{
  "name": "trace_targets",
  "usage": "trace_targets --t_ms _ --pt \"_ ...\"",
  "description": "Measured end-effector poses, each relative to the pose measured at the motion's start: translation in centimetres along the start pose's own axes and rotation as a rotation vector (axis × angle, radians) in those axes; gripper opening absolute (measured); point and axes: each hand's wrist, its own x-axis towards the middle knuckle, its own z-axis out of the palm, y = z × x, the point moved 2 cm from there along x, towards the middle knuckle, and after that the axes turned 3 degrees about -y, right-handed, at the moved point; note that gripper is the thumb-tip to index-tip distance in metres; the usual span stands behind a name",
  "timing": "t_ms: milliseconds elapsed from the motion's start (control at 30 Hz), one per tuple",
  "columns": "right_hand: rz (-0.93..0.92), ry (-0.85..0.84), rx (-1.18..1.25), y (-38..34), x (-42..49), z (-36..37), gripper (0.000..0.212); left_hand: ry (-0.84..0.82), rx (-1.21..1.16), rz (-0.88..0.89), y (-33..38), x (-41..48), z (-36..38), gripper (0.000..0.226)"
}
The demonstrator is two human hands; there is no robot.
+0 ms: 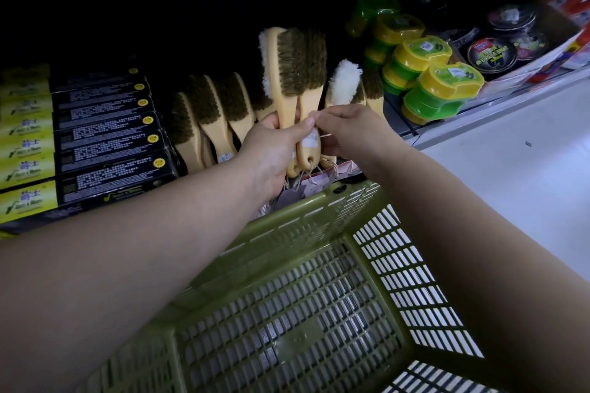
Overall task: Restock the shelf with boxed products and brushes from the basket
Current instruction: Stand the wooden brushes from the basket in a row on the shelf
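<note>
- The green slatted basket (287, 313) fills the foreground just below the shelf front. Its visible floor shows no stock, which suggests the restocking is near its end.
- The shelf (424, 137), dim and lost in shadow toward the back, runs across the frame beside a pale, smooth floor (510, 185).
- Black-and-yellow boxed products (108, 131) lie stacked at the left of the shelf, apparently already in place.
- A row of wooden brushes (207, 118) stands just beside the boxes. Yellow-and-green tubs (447, 86) and dark round tins (491, 54) sit further right.
- Two held brushes (297, 67), bristles up, hover in front of that row, not yet set down. They seem to be the last items left to place.
- The left hand (271, 150) is wrapped round both wooden handles.
- The right hand (348, 128) pinches a thin white cord (326, 135) beside the handles, thumb and forefinger closed on it.
</note>
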Motion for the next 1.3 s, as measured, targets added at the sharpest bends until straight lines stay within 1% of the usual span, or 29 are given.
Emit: trace_targets --t_ms 67,100,133,200,267,333,400,467,533,567,733,800,933,1100,1233,1300 --pt "0.023 -0.081 0.169 -0.1 -0.1 -0.1 0.017 -0.021 0.019 -0.004 0.4 0.0 0.2 0.009" --pt "0.03 -0.075 0.228 -0.1 -0.1 -0.4 0.016 -0.027 0.024 -0.007 0.6 0.1 0.4 0.008" --pt "0.038 -0.033 0.276 -0.1 0.0 -0.8 0.015 -0.03 0.025 -0.007 0.8 0.2 0.6 0.007" --pt "0.05 0.122 0.316 0.2 0.3 -2.3 0.016 -0.015 0.039 0.009 1.0 0.5 0.9 0.011" --pt "0.072 0.272 0.255 0.8 0.7 -4.1 0.017 0.006 0.12 0.049 1.0 1.0 1.0 0.016" --pt "0.115 0.34 0.117 1.4 1.1 -5.6 0.015 0.002 0.223 0.076 0.8 1.2 1.0 0.018" --pt "0.162 0.299 -0.005 1.8 1.7 -6.1 0.012 -0.024 0.292 0.06 0.4 1.2 1.3 0.019" --pt "0.182 0.248 -0.098 1.8 2.3 -5.7 0.018 -0.051 0.347 0.034 0.1 1.1 1.8 0.018" --pt "0.172 0.232 -0.194 1.6 3.0 -5.1 0.014 -0.069 0.368 0.016 -0.1 1.1 2.3 0.015" --pt "0.165 0.222 -0.229 1.5 3.3 -4.8 0.013 -0.074 0.362 0.01 -0.1 1.1 2.5 0.015" --pt "0.118 0.139 -0.294 1.7 4.3 -3.5 0.03 -0.052 0.344 0.003 -0.4 1.4 2.7 0.016" --pt "0.101 0.136 -0.327 1.9 4.5 -3.7 0.031 -0.049 0.336 0.006 -0.5 1.2 2.7 0.016" --pt "0.093 0.166 -0.494 2.1 4.8 -4.1 0.031 -0.019 0.289 0.01 -0.4 1.0 2.4 0.019" --pt "0.102 0.193 -0.552 2.2 5.0 -3.8 0.023 -0.019 0.246 0.005 -0.1 0.7 2.3 0.015" --pt "0.11 0.247 -0.576 2.4 4.9 -3.9 0.029 -0.025 0.176 -0.016 0.2 0.7 2.3 0.018" --pt "0.063 0.33 -0.545 2.0 4.3 -4.0 0.032 -0.028 0.103 -0.037 0.5 0.5 2.3 0.019"
